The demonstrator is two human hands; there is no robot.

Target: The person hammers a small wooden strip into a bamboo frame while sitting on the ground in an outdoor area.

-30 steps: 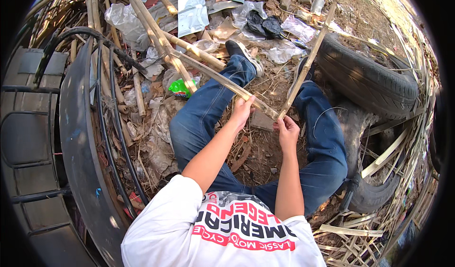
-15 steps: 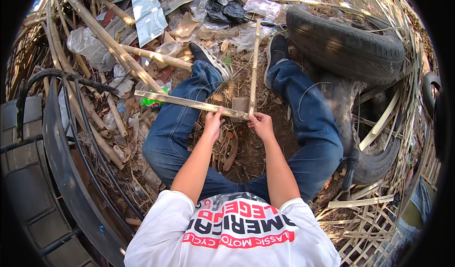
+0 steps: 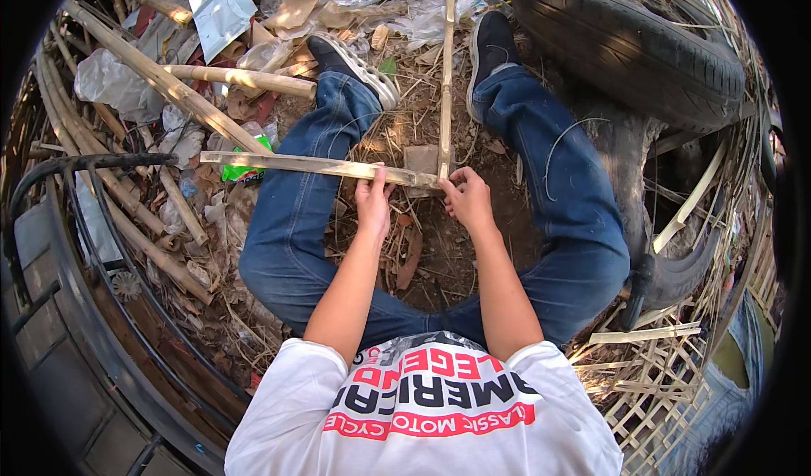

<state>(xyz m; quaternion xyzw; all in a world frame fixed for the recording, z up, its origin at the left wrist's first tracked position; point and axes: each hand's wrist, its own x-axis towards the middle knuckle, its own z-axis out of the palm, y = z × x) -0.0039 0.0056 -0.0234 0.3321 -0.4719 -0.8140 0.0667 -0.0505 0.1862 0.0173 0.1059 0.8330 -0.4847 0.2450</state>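
Observation:
My left hand [image 3: 372, 205] is closed round a flat bamboo strip [image 3: 296, 164] near its right end; the strip lies crosswise over my left shin. A second bamboo strip [image 3: 446, 87] runs away from me between my feet, and its near end meets the first strip's right end at roughly a right angle. With thumb and fingers, my right hand [image 3: 467, 197] pinches that corner. Whether the two strips are fastened there I cannot tell. Just beyond the joint, a small brown square block [image 3: 418, 160] sits on the soil.
A large tyre [image 3: 625, 49] lies at the far right, beside a woven bamboo lattice [image 3: 655, 391] lower down. Bamboo poles [image 3: 169, 83] and plastic litter cover the ground at left. A black metal frame [image 3: 93, 162] and a chair-like panel stand at my left side.
The view has shifted, so the far litter sits higher in the picture. Both hands keep their hold at the strips' corner, and the strips stay in much the same arrangement.

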